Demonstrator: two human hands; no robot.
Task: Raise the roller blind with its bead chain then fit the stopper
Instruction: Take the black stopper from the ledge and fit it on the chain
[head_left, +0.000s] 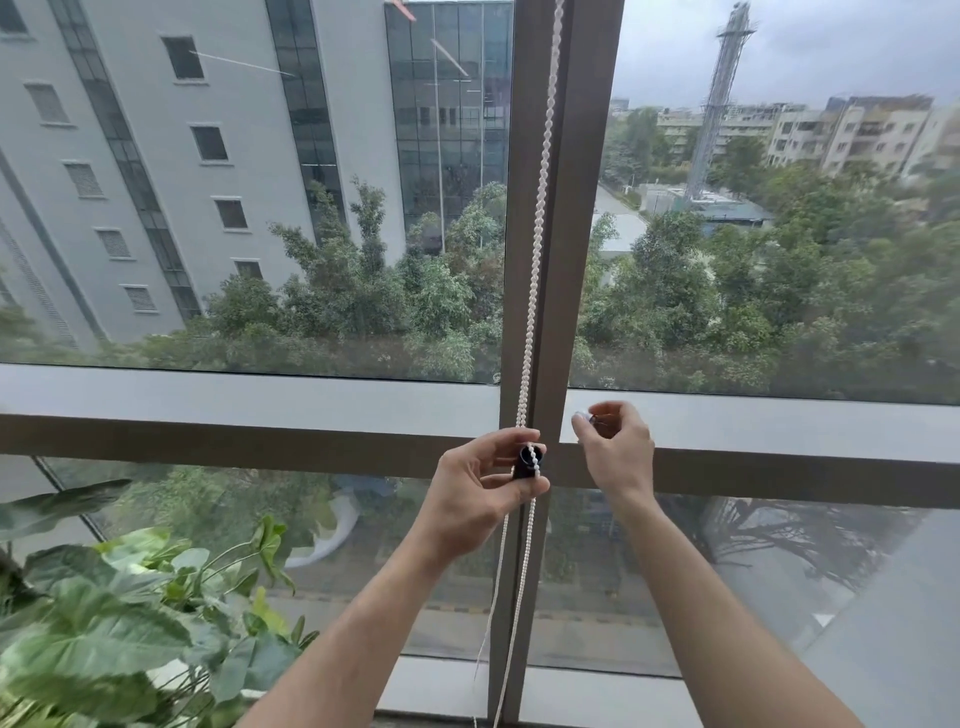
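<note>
A white bead chain (540, 208) hangs down the brown window mullion (571, 234), both strands twisted together above my hands. My left hand (478, 499) pinches a small black stopper body (529, 462) against the chain, with beads lying across its open face. My right hand (618, 452) is a little to the right, apart from the chain, fingers closed on a small clear piece (584, 417). Below my left hand the two chain strands (511, 597) hang loose. The blind itself is out of view.
A leafy green potted plant (130, 613) fills the lower left. A horizontal brown transom (234, 436) crosses the glass at hand height. The sill (447, 686) runs along the bottom. Outside are buildings and trees.
</note>
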